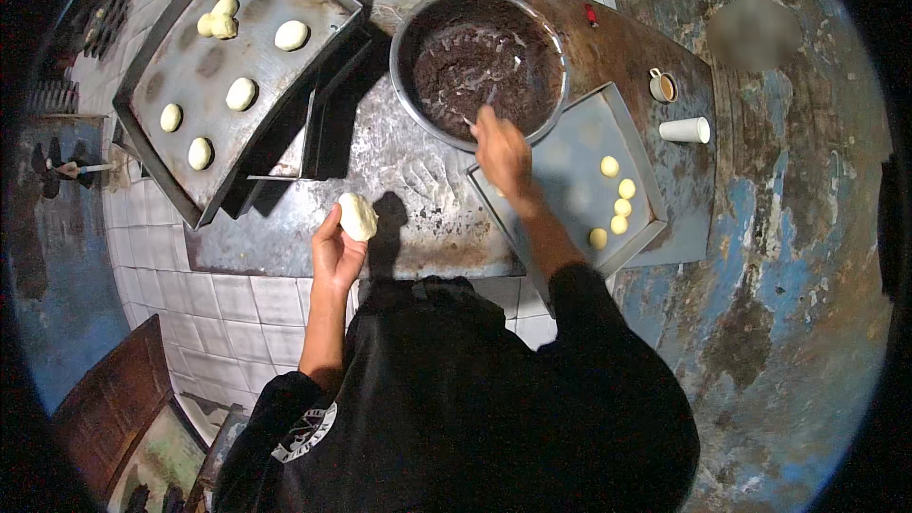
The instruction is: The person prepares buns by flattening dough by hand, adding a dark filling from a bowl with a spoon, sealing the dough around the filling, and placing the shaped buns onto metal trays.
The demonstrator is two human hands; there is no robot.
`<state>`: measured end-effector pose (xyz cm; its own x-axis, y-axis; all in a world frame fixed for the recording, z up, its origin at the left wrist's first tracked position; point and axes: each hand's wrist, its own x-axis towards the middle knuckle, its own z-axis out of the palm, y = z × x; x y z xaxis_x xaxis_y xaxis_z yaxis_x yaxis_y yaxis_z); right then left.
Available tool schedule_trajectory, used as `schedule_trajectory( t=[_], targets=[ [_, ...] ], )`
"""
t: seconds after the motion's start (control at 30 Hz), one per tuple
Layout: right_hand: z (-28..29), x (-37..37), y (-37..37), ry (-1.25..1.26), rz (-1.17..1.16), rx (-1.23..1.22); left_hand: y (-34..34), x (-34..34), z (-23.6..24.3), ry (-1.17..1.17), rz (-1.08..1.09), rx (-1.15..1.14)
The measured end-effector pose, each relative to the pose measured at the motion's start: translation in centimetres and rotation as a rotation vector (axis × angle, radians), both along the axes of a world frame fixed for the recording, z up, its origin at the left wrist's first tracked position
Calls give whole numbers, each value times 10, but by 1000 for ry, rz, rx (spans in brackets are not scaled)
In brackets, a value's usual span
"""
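Observation:
My left hand (335, 252) holds a flattened white dough piece (358, 216) above the front of the metal worktop (399, 171). My right hand (502, 152) reaches over the near rim of a large metal bowl (408, 38) of dark brown filling (484, 62) and grips a thin utensil (467, 121) whose tip pokes toward the filling. Just right of that hand lies a small grey tray (570, 176) with several small pale dough balls (616, 204).
A large tilted baking tray (180, 66) at the back left carries several filled dough balls (240, 93). A small cup (662, 85) and a white cup lying on its side (686, 129) sit on the right. White tiled floor lies below the worktop.

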<state>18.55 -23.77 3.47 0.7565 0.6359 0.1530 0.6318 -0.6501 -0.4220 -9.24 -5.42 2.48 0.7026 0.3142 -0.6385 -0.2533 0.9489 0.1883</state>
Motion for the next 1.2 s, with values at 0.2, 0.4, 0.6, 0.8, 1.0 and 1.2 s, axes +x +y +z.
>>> schedule_trajectory(
  t=[0.2,0.4,0.6,0.8,1.0,1.2],
  targets=[
    [-70,88,61,-41,231,-230,26,6,-5,17,-10,9],
    [-117,111,52,491,272,-184,35,-1,0,2,47,10],
    [-45,102,29,1688,97,99,21,29,17,-199,37,9],
    [59,-24,-6,1563,417,633,-33,88,56,-288,-74,-9],
    [-34,-112,-69,1451,98,882,-74,81,63,-307,-111,-95],
    [-106,-154,-130,1228,-99,525,-88,70,86,-511,-121,-110]
  ],
)
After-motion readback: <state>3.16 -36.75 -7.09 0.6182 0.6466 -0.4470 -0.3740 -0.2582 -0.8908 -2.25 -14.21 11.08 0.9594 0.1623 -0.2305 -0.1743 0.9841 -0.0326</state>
